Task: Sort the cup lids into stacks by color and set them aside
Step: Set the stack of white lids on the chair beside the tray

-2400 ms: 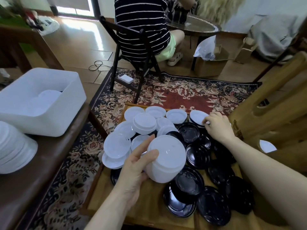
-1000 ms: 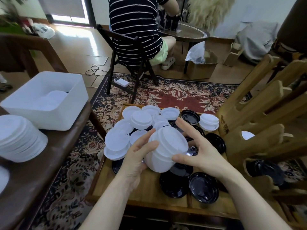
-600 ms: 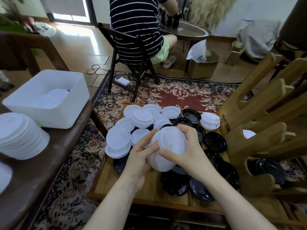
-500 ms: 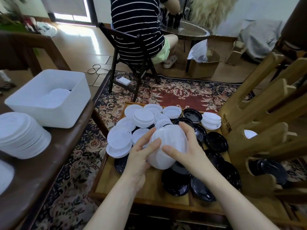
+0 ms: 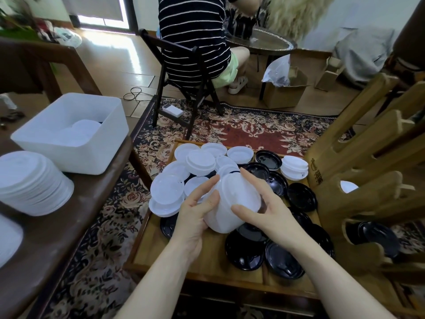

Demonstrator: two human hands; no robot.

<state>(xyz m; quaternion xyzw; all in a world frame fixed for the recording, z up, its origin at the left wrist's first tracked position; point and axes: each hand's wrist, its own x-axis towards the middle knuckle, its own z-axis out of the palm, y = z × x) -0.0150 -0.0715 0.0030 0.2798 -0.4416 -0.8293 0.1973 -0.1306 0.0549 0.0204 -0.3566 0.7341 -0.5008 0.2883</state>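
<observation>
Both hands hold a tall stack of white lids (image 5: 232, 199) tilted on its side above the wooden tray (image 5: 207, 261). My left hand (image 5: 195, 215) grips its left and underside. My right hand (image 5: 264, 208) grips its right side, thumb across the front. Loose white lids (image 5: 200, 158) lie on the tray's far left. Black lids (image 5: 245, 252) cover its right and near parts. A short white stack (image 5: 294, 168) stands at the tray's far right.
On the dark side table (image 5: 57, 226) to the left stand a white bin (image 5: 71, 132) with lids inside and a big white lid stack (image 5: 32, 183). Wooden chairs (image 5: 368, 180) crowd the right. A person sits on a black chair (image 5: 184, 72) beyond the rug.
My right hand left the far white lids, which now form a short stack, and came back to grip the held stack beside my left hand. The stack has stayed above the tray.
</observation>
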